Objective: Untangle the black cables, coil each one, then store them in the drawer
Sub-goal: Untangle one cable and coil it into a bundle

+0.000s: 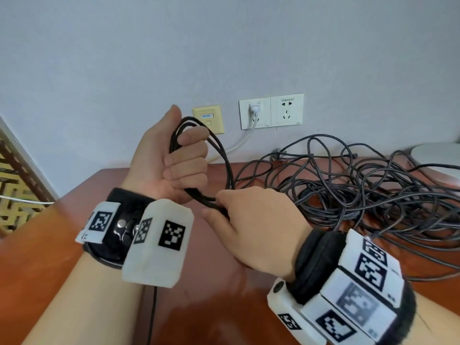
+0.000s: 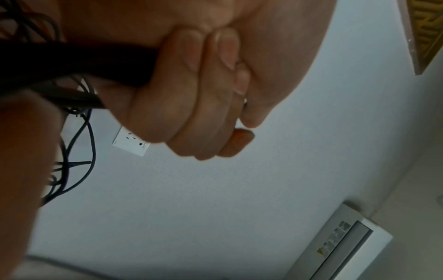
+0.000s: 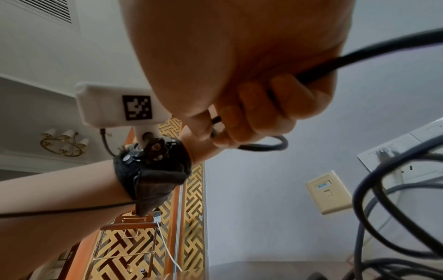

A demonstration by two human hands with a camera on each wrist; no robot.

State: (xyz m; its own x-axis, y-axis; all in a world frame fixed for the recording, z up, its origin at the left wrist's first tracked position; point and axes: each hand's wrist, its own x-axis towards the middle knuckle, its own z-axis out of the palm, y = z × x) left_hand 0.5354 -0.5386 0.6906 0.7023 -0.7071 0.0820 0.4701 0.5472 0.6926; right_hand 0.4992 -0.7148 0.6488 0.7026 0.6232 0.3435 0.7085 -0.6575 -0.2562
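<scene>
Black cable coil (image 1: pixel 219 155) in both hands' grip

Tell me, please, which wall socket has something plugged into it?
The left white socket: a white plug with its cord sits in it, while the right white socket beside it is empty.

Matt cable sheaths, glossy wood and smooth plastic

The black round cables (image 1: pixel 348 192) are sheathed in a matt, faintly woven-looking cover, and the coiled loops (image 1: pixel 219 155) show the same dull finish. The reddish-brown wooden counter (image 1: pixel 211 282) is polished to a gloss with reflections. The white wall sockets (image 1: pixel 271 111) are seen as smooth plastic; the grey wall (image 1: pixel 224 46) is finely textured and matt.
</scene>
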